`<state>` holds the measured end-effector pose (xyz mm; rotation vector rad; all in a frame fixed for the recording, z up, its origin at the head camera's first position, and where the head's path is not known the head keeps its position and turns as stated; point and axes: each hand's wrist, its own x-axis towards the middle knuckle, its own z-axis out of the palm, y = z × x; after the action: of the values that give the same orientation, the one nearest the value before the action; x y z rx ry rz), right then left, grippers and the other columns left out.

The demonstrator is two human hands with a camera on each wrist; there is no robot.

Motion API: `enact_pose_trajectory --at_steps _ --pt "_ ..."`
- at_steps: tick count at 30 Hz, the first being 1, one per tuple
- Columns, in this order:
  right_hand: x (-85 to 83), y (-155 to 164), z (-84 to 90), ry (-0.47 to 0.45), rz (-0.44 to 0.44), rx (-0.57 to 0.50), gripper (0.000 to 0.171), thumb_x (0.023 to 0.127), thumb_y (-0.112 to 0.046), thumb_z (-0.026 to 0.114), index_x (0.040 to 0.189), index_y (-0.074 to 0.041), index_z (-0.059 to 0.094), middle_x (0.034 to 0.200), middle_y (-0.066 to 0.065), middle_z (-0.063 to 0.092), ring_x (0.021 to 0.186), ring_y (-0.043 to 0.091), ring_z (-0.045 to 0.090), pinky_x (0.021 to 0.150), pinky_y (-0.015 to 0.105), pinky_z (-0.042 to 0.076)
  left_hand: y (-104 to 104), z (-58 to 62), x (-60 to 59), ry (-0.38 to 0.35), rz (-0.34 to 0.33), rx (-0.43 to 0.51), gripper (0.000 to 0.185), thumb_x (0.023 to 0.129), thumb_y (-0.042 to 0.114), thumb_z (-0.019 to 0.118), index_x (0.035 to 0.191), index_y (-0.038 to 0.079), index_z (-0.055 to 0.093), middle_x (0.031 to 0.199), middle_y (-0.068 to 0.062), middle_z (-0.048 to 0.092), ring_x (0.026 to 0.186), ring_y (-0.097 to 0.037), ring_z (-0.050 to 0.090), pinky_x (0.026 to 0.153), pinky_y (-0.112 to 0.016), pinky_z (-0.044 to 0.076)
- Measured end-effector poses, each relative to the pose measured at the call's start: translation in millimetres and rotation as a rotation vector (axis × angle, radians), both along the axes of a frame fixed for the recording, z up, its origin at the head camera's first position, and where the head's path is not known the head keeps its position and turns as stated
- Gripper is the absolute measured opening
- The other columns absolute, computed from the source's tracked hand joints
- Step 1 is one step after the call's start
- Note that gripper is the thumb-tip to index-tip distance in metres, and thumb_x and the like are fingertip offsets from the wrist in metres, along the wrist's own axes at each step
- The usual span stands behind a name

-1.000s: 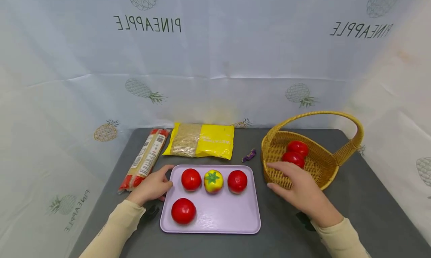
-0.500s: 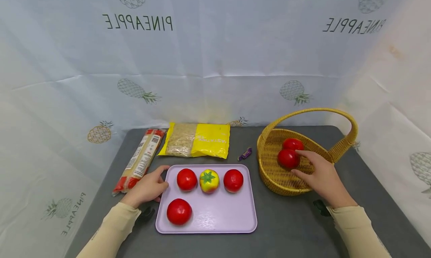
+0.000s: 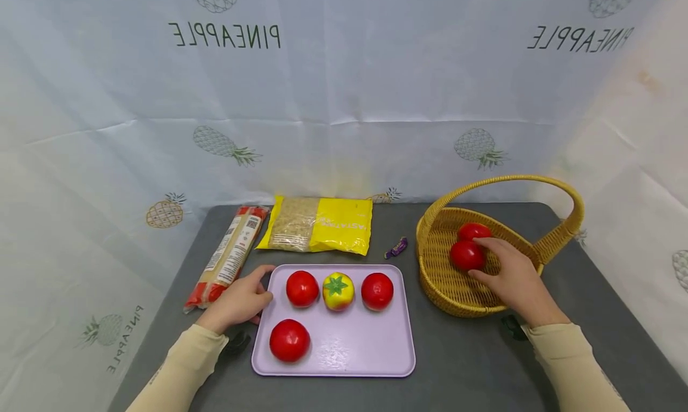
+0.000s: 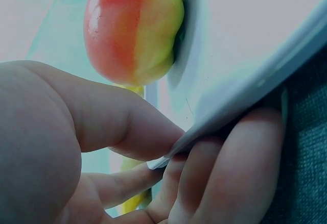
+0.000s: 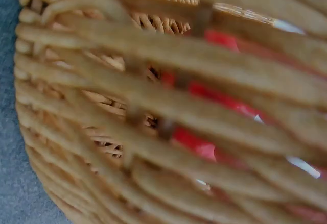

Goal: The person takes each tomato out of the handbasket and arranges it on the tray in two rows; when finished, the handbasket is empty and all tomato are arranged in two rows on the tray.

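My left hand pinches the left rim of a lilac tray; in the left wrist view the thumb lies over the rim, the other fingers beneath it. Three red, tomato-like fruits, one of them the front-left fruit, and a yellow one with a green star-shaped leaf sit on the tray. Inside a wicker basket, my right hand grips the nearer red fruit from its right side, thumb in front and fingers behind. Another red fruit lies just behind it. Basket weave hides the right hand in the right wrist view.
A tall basket handle arches over the basket. Behind the tray lie a yellow pasta bag and a small purple wrapped candy. A long red-ended noodle pack lies beside the left hand. A printed cloth hangs behind the table.
My right hand has moved right and deeper into the basket, from over its left rim to the nearer red fruit. The left hand stays at the tray's rim.
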<state>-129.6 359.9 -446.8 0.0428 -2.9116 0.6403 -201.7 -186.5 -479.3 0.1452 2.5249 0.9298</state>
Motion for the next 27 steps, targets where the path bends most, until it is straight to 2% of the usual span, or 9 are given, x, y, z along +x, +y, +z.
enact_pose_trajectory --at_steps 16,27 --pt "-5.6 -4.0 -3.5 -0.039 0.012 0.002 0.073 0.086 -0.019 0.091 0.150 -0.003 0.058 0.151 0.030 0.057 0.134 0.053 0.058 0.108 0.075 0.049 -0.8 0.5 2.5 -0.003 0.009 -0.010 0.071 0.097 0.020 0.073 0.161 0.015 0.043 0.097 -0.009 0.066 0.068 -0.023 0.066 0.060 -0.033 0.063" --pt "-4.5 -4.9 -0.1 -0.057 0.006 0.017 0.074 0.087 -0.024 0.091 0.149 0.000 0.058 0.148 0.032 0.060 0.130 0.053 0.060 0.106 0.075 0.051 0.0 -0.5 -0.4 -0.005 0.006 -0.014 0.070 0.098 0.020 0.073 0.162 0.016 0.043 0.099 -0.010 0.067 0.070 -0.022 0.066 0.061 -0.033 0.063"
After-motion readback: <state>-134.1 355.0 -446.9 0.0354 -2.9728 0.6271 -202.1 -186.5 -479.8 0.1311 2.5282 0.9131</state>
